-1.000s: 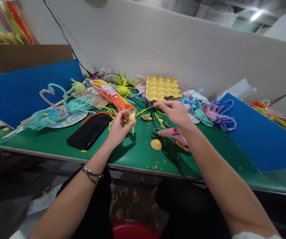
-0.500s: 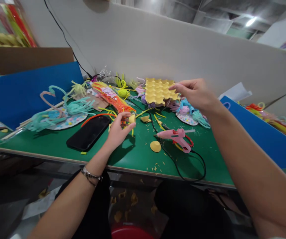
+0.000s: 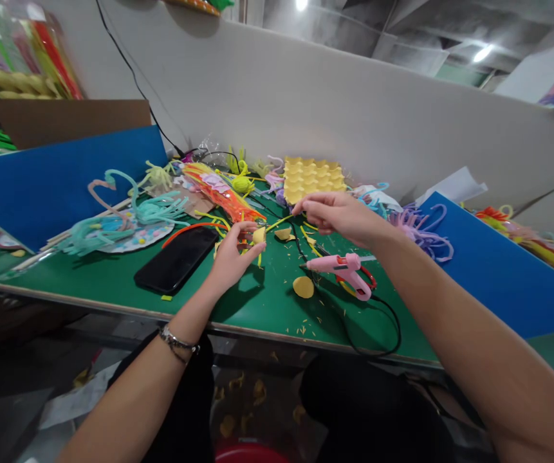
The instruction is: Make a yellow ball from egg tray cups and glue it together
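The left hand pinches 1 small, dull-yellow, cup-shaped piece; the right hand curls its fingers by a thin yellow-green stem's right end, grip unclear.

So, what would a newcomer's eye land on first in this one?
Probably the pink glue gun, lying on the green table just below the right hand in the picture. Next, perhaps, the bumpy yellow tray at the back by the pale wall. The small yellow cup held in the left hand, near the middle, also stands out.
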Motion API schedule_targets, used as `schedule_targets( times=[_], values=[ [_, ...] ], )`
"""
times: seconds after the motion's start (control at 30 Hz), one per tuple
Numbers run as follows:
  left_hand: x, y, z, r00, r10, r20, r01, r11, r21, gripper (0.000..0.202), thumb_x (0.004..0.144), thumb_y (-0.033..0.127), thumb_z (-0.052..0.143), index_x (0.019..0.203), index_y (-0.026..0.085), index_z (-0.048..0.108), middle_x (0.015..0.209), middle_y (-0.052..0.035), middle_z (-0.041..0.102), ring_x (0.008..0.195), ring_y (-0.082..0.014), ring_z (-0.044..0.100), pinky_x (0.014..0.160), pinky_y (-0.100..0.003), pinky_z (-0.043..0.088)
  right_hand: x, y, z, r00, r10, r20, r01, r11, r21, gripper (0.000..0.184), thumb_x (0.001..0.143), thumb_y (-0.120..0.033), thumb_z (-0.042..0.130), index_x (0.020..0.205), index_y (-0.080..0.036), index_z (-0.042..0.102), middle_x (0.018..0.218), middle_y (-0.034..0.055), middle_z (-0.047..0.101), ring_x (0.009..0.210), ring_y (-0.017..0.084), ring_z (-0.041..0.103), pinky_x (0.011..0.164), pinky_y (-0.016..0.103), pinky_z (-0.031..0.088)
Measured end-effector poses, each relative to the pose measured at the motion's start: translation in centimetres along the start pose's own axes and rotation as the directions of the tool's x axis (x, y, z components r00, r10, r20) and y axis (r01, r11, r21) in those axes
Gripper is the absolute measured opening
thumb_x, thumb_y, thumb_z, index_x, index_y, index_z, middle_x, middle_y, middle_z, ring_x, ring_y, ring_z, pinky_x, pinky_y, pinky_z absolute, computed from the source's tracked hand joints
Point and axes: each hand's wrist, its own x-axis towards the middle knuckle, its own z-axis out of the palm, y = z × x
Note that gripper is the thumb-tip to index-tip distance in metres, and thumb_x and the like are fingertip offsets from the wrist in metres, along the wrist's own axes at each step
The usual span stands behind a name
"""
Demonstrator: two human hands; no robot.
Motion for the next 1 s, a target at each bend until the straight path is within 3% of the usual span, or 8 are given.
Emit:
schedule_targets(
  times=[0.13, 0.33, 0.5, 0.57, 0.63, 0.8, 0.9, 1.0],
  values=[
    [0.0, 0.1, 0.0, 1.0, -0.002, 0.003, 0.002, 1.0, 0.0, 0.034, 0.063, 0.028, 0.062, 0.093, 0.018, 0.052, 0.094, -0.0045, 0.058, 0.082, -0.0135, 0.056, 0.067, -0.025, 0.047, -0.1, 0.1, -1.0, 0.985, -0.166, 0.037, 0.156, 0.795, -0.586, 0.023, 0.07, -0.01, 0.047, 0.086, -0.018, 0.062, 0.065, 0.0006, 0.051, 0.062, 0.013, 0.047, 0.057, 0.025, 0.036],
    [0.0, -0.1, 0.0, 1.0, 0.017, 0.02, -0.017, 1.0, 0.004, 0.033, 0.063, 0.028, 0.062, 0.093, 0.018, 0.052, 0.096, -0.0052, 0.059, 0.083, -0.0143, 0.057, 0.068, -0.026, 0.049, -0.4, 1.5, -2.9, 0.961, -0.151, 0.231, 0.27, 0.691, -0.671, 0.048, 0.059, -0.003, 0.044, 0.099, -0.025, 0.06, 0.091, 0.0055, 0.055, 0.09, 0.02, 0.054, 0.075, 0.03, 0.044],
    [0.0, -0.2, 0.0, 1.0, 0.02, 0.019, -0.019, 1.0, -0.01, 0.032, 0.063, 0.027, 0.063, 0.092, 0.018, 0.053, 0.095, -0.0048, 0.06, 0.082, -0.0141, 0.058, 0.067, -0.026, 0.049, -0.6, 2.8, -3.1, 0.976, -0.188, 0.108, 0.201, 0.602, -0.772, 0.031, 0.06, -0.007, 0.049, 0.082, -0.019, 0.066, 0.078, 0.006, 0.058, 0.068, 0.017, 0.054, 0.059, 0.028, 0.042],
    [0.0, -0.3, 0.0, 1.0, 0.022, 0.017, -0.021, 1.0, -0.013, 0.031, 0.063, 0.027, 0.063, 0.091, 0.019, 0.053, 0.094, -0.0046, 0.06, 0.081, -0.0137, 0.058, 0.067, -0.026, 0.049, -0.9, 2.8, -3.2, 0.973, -0.215, 0.081, 0.2, 0.621, -0.758, 0.014, 0.066, -0.013, 0.052, 0.066, -0.02, 0.065, 0.066, 0.0034, 0.058, 0.059, 0.014, 0.051, 0.055, 0.027, 0.039],
    [0.0, -0.4, -0.1, 1.0, 0.023, 0.02, -0.022, 1.0, -0.011, 0.032, 0.062, 0.027, 0.063, 0.091, 0.018, 0.053, 0.094, -0.0046, 0.059, 0.08, -0.0133, 0.057, 0.067, -0.026, 0.048, -1.4, 2.5, -3.4, 0.973, -0.229, 0.031, 0.187, 0.698, -0.691, 0.019, 0.072, -0.022, 0.054, 0.054, -0.02, 0.061, 0.058, 0.0015, 0.057, 0.054, 0.012, 0.05, 0.053, 0.027, 0.037],
    [0.0, -0.3, 0.1, 0.999, -0.007, 0.038, 0.008, 1.0, -0.028, 0.036, 0.061, 0.03, 0.063, 0.093, 0.018, 0.051, 0.095, -0.0056, 0.057, 0.082, -0.0143, 0.056, 0.067, -0.027, 0.048, -2.9, 1.3, -3.5, 0.969, -0.139, -0.203, 0.064, 0.94, -0.334, 0.022, 0.076, -0.029, 0.051, 0.059, -0.02, 0.062, 0.052, -0.0006, 0.058, 0.051, 0.011, 0.051, 0.05, 0.025, 0.038],
    [-0.1, -0.2, 0.3, 0.999, -0.015, 0.043, 0.017, 0.999, -0.03, 0.035, 0.062, 0.029, 0.063, 0.093, 0.018, 0.051, 0.095, -0.0054, 0.058, 0.082, -0.0146, 0.057, 0.069, -0.027, 0.047, -3.2, 1.1, -3.0, 0.955, -0.125, -0.269, 0.076, 0.98, -0.184, 0.024, 0.079, -0.03, 0.047, 0.061, -0.02, 0.059, 0.052, -0.0013, 0.055, 0.051, 0.01, 0.049, 0.051, 0.024, 0.038],
    [-0.2, -0.2, 0.4, 0.999, -0.017, 0.042, 0.018, 0.999, -0.028, 0.036, 0.062, 0.03, 0.064, 0.093, 0.018, 0.051, 0.095, -0.0048, 0.058, 0.082, -0.0145, 0.057, 0.069, -0.027, 0.047, -3.0, 1.1, -2.1, 0.955, -0.138, -0.263, 0.071, 0.966, -0.249, 0.026, 0.082, -0.027, 0.041, 0.062, -0.018, 0.054, 0.049, -0.0037, 0.045, 0.047, 0.009, 0.041, 0.048, 0.023, 0.034]
  ],
)
